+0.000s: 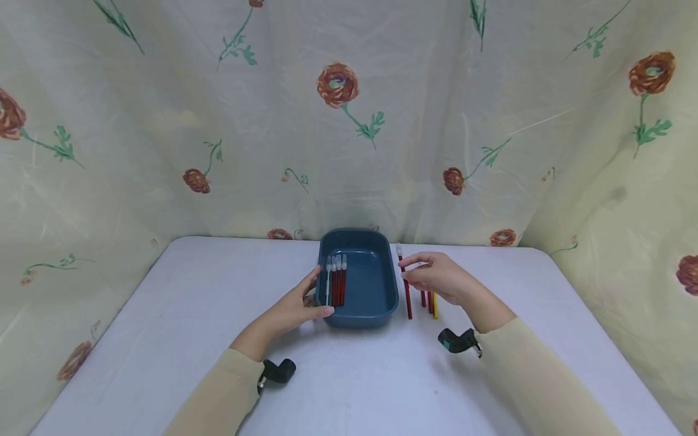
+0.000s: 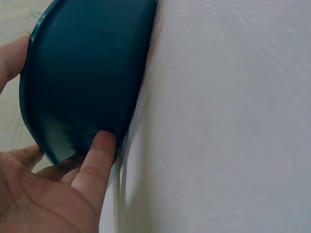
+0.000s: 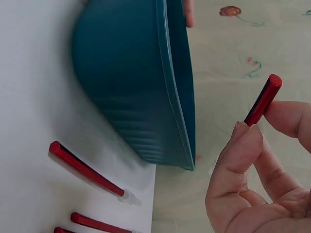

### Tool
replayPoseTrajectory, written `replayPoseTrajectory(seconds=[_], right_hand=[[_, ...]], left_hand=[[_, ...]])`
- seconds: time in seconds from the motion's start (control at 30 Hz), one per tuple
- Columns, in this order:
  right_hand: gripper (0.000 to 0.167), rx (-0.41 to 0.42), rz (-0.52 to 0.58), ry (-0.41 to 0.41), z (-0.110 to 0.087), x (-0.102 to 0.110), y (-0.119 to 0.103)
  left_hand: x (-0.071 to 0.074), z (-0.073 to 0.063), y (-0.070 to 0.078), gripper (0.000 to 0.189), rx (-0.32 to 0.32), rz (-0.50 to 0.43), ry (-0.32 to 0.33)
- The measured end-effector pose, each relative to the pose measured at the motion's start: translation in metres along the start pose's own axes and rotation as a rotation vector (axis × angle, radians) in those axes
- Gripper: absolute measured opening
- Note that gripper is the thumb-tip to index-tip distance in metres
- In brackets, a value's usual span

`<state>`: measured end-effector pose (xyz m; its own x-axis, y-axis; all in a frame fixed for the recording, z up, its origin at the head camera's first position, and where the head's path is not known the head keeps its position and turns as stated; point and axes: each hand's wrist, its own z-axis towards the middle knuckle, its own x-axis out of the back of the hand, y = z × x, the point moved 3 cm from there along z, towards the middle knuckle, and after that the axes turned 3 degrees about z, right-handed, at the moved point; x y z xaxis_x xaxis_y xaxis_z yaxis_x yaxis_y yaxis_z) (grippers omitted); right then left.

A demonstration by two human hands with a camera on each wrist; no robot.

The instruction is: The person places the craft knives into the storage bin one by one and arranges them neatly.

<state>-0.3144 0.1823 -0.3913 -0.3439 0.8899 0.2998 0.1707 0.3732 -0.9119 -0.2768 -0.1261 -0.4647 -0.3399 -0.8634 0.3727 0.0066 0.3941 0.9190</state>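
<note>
Deep blue plastic bin stands at the table's back edge. My left hand grips its left side, with fingers pressed on the outer wall and others at the rim. Inside, along the left wall, several slim sticks with clear caps lie side by side, mostly red. To the right of the bin, my right hand is raised over the table. Between thumb and fingertips it pinches a slim red pen-like stick, blunt end showing; the rest is hidden by the fingers.
On the table right of the bin lies another capped red stick. Further right are more red sticks and a yellow one, partly behind my right hand. A floral curtain hangs behind the white table.
</note>
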Motion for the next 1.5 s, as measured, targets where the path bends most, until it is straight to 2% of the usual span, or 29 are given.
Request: replayPoseTrajectory(seconds=[0.27,0.4,0.63,0.9,1.23,1.5], right_hand=[[0.040,0.014,0.047,-0.038,0.007,-0.012,-0.011],[0.040,0.003,0.051,-0.043,0.014,-0.018,-0.012],[0.031,-0.020,0.065,-0.046,0.026,-0.031,-0.017],[0.031,-0.017,0.107,-0.069,0.036,-0.048,-0.022],[0.035,0.003,0.071,-0.056,0.042,-0.071,-0.025],[0.030,-0.003,0.031,0.008,0.056,-0.083,-0.014]], left_hand=[[0.000,-0.001,0.002,0.102,-0.004,-0.004,-0.002],[0.000,0.000,0.001,0.102,-0.003,0.006,0.001],[0.000,-0.001,0.001,0.101,0.003,0.015,0.009],[0.000,0.000,0.001,0.101,0.011,0.023,0.013],[0.000,-0.001,0.000,0.101,0.019,0.005,0.009],[0.001,0.000,0.001,0.099,0.012,-0.003,-0.004]])
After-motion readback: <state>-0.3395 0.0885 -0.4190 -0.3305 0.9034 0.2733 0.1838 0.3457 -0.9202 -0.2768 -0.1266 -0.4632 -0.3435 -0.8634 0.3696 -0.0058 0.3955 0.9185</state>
